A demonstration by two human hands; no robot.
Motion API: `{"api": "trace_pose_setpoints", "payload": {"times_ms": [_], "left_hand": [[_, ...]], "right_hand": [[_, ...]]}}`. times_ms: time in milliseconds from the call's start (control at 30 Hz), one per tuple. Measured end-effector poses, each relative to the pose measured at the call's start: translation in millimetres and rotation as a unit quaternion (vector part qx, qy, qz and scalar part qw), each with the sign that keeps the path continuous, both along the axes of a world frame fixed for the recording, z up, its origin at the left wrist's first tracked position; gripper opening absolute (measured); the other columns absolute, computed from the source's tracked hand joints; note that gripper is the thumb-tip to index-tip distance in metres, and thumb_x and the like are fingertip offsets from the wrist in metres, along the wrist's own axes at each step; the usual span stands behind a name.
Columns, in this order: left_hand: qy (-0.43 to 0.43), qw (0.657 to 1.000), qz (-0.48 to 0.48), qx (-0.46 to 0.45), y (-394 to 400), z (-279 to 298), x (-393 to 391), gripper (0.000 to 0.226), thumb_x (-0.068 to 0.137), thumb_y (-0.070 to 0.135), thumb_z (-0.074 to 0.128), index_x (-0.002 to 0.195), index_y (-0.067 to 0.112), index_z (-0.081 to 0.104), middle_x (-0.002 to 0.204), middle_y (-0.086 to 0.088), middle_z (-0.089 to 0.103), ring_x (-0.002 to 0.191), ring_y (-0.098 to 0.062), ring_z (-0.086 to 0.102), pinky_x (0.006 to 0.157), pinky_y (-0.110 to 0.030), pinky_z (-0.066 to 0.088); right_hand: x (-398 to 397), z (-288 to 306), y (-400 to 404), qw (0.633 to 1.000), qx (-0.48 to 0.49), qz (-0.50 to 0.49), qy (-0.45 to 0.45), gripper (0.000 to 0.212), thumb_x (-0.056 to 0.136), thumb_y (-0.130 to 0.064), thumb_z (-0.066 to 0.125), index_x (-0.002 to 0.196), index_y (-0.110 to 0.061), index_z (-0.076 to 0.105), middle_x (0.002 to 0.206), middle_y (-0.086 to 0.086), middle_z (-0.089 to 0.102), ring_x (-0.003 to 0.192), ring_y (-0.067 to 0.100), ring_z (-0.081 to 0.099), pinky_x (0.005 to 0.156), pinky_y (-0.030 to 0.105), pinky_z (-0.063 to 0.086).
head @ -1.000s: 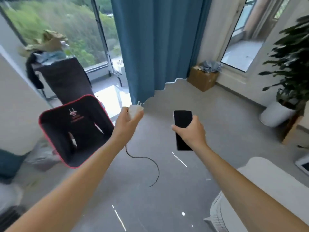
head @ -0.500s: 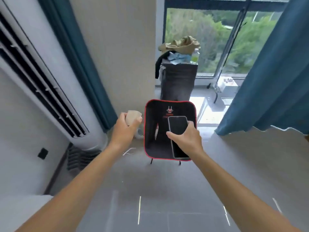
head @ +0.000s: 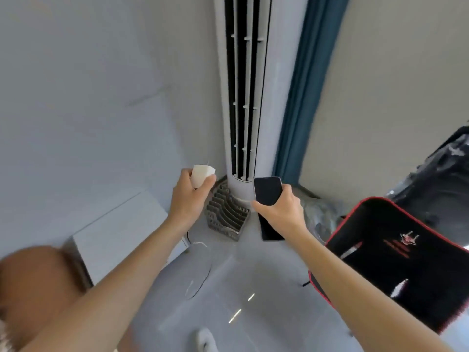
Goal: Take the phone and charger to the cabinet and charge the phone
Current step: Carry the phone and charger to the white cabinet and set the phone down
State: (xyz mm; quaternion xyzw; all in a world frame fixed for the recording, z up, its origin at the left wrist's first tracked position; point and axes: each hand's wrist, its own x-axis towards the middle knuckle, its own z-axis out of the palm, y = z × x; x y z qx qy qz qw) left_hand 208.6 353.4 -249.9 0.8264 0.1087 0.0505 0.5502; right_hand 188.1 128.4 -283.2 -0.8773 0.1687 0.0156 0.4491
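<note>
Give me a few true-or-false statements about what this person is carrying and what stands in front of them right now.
1. The left hand holds a white charger. True.
2. The right hand is empty. False: its grip is closed around a dark phone.
3. A tall white air conditioner stands straight ahead. True.
4. The curtain beside it is red. False: it is blue.
5. The black chair with red trim is on the person's left. False: it is on the right.
</note>
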Motion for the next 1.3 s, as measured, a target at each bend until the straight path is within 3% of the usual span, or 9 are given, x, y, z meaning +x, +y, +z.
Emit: {"api": "trace_pose_setpoints", "payload": {"times_ms": [167,300,433,633,700,800,933,1133,1300], "left_hand": [[0.032,0.994,0.099,-0.035,92,-30,37,0.043,0.088,0.054,0.067,0.113,0.023,0.053,0.097,0.003,0.061,0.076,-0.016,0.059,0.054,-0.029,0.041],[0.055,0.984,0.160,-0.063,165,-65,73,0.038,0.086,0.054,0.067,0.108,0.025,0.055,0.097,0.001,0.064,0.077,-0.017,0.061,0.056,-0.030,0.042],[0.090,0.969,0.214,-0.087,227,-103,97,0.035,0.086,0.056,0.066,0.101,0.027,0.054,0.096,0.000,0.064,0.077,-0.017,0.062,0.057,-0.030,0.043],[0.122,0.950,0.273,-0.087,297,-169,146,0.035,0.088,0.055,0.066,0.101,0.026,0.051,0.092,0.001,0.062,0.069,-0.014,0.058,0.056,-0.030,0.042],[0.126,0.946,0.287,-0.087,313,-201,164,0.041,0.088,0.056,0.066,0.104,0.021,0.051,0.091,0.000,0.062,0.069,-0.016,0.056,0.057,-0.031,0.044],[0.135,0.938,0.307,-0.086,333,-256,187,0.041,0.089,0.055,0.066,0.105,0.020,0.051,0.088,0.003,0.058,0.066,-0.014,0.054,0.055,-0.028,0.045],[0.153,0.926,0.334,-0.090,350,-343,209,0.033,0.087,0.059,0.065,0.095,0.032,0.048,0.087,0.005,0.059,0.063,-0.011,0.054,0.048,-0.020,0.043],[0.179,0.899,0.386,-0.104,364,-463,228,0.033,0.085,0.060,0.065,0.093,0.033,0.048,0.086,0.005,0.059,0.054,-0.003,0.053,0.042,-0.018,0.042],[0.195,0.877,0.415,-0.144,377,-535,242,0.041,0.081,0.062,0.066,0.095,0.028,0.048,0.083,-0.001,0.060,0.056,-0.017,0.050,0.042,-0.028,0.039]], "right_hand": [[84,-25,91,0.995,-0.015,0.097,0.014,0.077,0.067,-0.059,0.083,0.125,-0.024,0.047,0.100,-0.007,0.059,0.097,0.025,0.065,0.071,0.037,0.055],[148,-58,172,0.988,-0.030,0.149,0.029,0.083,0.063,-0.064,0.080,0.126,-0.023,0.047,0.113,-0.001,0.063,0.102,0.025,0.065,0.080,0.043,0.060],[200,-94,247,0.978,-0.050,0.194,0.054,0.095,0.066,-0.067,0.079,0.139,-0.016,0.045,0.119,0.003,0.061,0.099,0.022,0.055,0.078,0.036,0.048],[274,-152,360,0.958,-0.070,0.271,0.058,0.084,0.064,-0.060,0.076,0.129,-0.016,0.047,0.099,-0.003,0.055,0.088,0.023,0.055,0.069,0.032,0.045],[294,-182,392,0.950,-0.074,0.296,0.064,0.082,0.063,-0.059,0.075,0.129,-0.019,0.045,0.096,-0.006,0.056,0.086,0.022,0.059,0.060,0.029,0.043],[322,-241,429,0.943,-0.051,0.319,0.072,0.087,0.065,-0.054,0.079,0.135,-0.023,0.038,0.104,-0.003,0.060,0.091,0.023,0.062,0.064,0.030,0.049],[356,-333,470,0.938,-0.042,0.336,0.076,0.077,0.067,-0.049,0.084,0.120,-0.027,0.031,0.102,-0.002,0.057,0.088,0.023,0.063,0.053,0.024,0.045],[399,-460,515,0.924,-0.061,0.370,0.079,0.071,0.069,-0.048,0.085,0.111,-0.023,0.034,0.109,0.000,0.054,0.090,0.023,0.062,0.055,0.028,0.044],[411,-536,549,0.908,-0.091,0.402,0.070,0.071,0.073,-0.048,0.085,0.113,-0.019,0.034,0.109,0.000,0.046,0.088,0.025,0.056,0.057,0.031,0.044]]}}
